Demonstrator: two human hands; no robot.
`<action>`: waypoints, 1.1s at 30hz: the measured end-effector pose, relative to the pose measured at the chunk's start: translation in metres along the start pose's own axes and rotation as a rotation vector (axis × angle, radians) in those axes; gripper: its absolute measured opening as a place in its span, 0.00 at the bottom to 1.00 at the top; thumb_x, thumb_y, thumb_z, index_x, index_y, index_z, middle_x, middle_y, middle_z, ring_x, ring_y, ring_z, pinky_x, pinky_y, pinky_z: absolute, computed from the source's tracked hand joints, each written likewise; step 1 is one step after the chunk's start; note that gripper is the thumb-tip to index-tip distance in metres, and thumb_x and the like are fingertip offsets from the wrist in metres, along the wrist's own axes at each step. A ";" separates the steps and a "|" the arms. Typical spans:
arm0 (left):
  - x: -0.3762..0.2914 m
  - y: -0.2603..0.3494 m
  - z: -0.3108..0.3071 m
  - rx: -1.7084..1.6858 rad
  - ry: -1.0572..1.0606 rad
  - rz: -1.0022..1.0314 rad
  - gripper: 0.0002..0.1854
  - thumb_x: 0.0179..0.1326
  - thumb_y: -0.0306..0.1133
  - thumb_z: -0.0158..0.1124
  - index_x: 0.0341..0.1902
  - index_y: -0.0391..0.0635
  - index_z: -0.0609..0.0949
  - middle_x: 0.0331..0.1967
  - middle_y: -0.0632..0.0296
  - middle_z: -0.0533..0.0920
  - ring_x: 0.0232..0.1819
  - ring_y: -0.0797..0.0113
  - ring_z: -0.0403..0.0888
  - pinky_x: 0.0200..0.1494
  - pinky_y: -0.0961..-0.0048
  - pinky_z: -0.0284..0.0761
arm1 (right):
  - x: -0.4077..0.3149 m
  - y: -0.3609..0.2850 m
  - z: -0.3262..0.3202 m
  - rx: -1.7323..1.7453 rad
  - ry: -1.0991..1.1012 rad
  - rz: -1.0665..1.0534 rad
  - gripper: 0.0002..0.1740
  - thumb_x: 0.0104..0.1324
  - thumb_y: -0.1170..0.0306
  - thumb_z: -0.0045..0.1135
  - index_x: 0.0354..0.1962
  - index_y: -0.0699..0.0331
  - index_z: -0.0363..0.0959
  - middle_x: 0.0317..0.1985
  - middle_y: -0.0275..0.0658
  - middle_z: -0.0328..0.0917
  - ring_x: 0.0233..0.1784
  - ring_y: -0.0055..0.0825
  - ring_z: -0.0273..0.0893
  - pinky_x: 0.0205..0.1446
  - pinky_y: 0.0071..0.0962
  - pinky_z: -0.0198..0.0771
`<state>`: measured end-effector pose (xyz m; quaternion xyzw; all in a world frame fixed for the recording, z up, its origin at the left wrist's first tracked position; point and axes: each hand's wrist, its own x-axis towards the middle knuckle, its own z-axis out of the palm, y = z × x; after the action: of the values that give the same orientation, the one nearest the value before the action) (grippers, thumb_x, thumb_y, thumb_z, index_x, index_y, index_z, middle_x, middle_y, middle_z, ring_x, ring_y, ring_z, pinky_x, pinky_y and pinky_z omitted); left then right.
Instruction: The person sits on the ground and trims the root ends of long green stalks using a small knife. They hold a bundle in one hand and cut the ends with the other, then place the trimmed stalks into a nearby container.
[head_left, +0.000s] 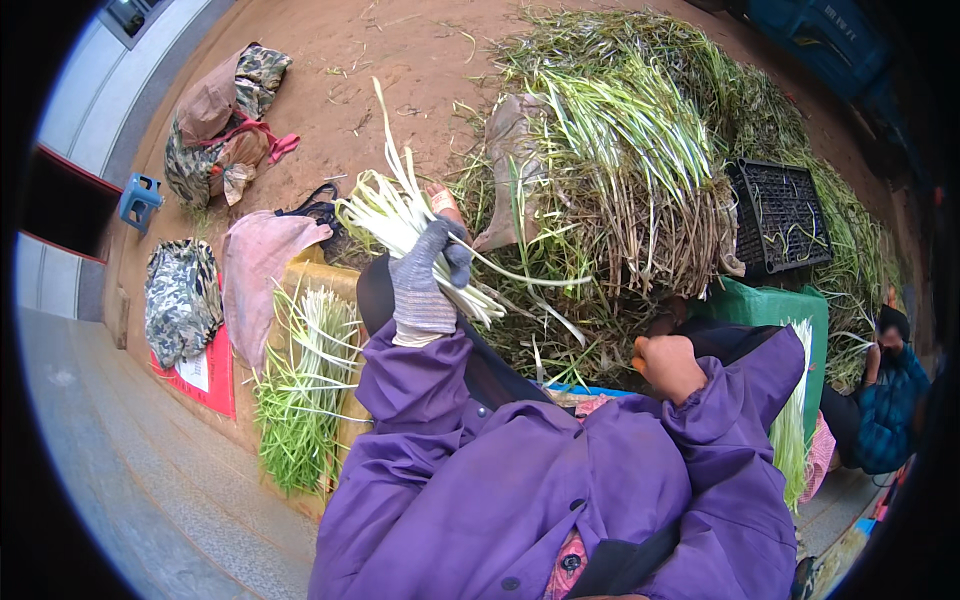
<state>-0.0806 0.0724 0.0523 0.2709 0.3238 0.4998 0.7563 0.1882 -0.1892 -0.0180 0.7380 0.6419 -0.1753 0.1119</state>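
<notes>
A grey knitted glove covers my left hand (429, 277), whose fingers close around a bunch of pale green-white stalks (390, 217). A few loose leaves trail from the bunch to the right. My right hand (667, 364) is curled near my right knee, with something orange at its fingers; whether it grips anything is hard to see. Ahead lies a large heap of long-leaved green plants (615, 127) with brown, dirty ends. Left of my lap, cleaned stalks (311, 382) lie bundled on a yellowish surface.
A black plastic crate (784, 217) and a green woven sack (817, 300) are at the right. A co-worker (889, 405) sits at far right. Camouflage cloths (182, 300), a pink cloth (262, 262) and a blue stool (140, 201) lie left, beside steps (150, 465).
</notes>
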 end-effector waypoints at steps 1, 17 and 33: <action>-0.002 -0.006 0.002 -0.005 0.001 -0.025 0.04 0.66 0.26 0.60 0.39 0.38 0.77 0.26 0.57 0.79 0.19 0.73 0.75 0.13 0.79 0.68 | 0.005 -0.010 -0.019 0.167 0.167 -0.056 0.11 0.60 0.64 0.62 0.40 0.57 0.80 0.28 0.41 0.82 0.30 0.40 0.82 0.31 0.40 0.73; -0.024 -0.066 0.014 0.056 -0.121 -0.352 0.10 0.63 0.28 0.66 0.45 0.39 0.79 0.34 0.55 0.82 0.25 0.71 0.80 0.16 0.79 0.73 | 0.023 -0.064 -0.055 1.704 -0.075 -0.077 0.08 0.70 0.72 0.58 0.44 0.67 0.76 0.37 0.31 0.81 0.39 0.16 0.76 0.47 0.18 0.73; -0.106 -0.100 0.007 0.338 -0.305 -0.436 0.17 0.61 0.28 0.67 0.53 0.39 0.78 0.40 0.60 0.83 0.39 0.68 0.83 0.44 0.70 0.81 | 0.038 -0.082 -0.054 1.707 0.115 -0.248 0.13 0.70 0.70 0.59 0.50 0.63 0.75 0.58 0.37 0.72 0.53 0.19 0.73 0.59 0.25 0.69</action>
<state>-0.0482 -0.0622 0.0067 0.3887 0.3356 0.2185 0.8298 0.1177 -0.1212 0.0210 0.5019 0.3710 -0.5708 -0.5335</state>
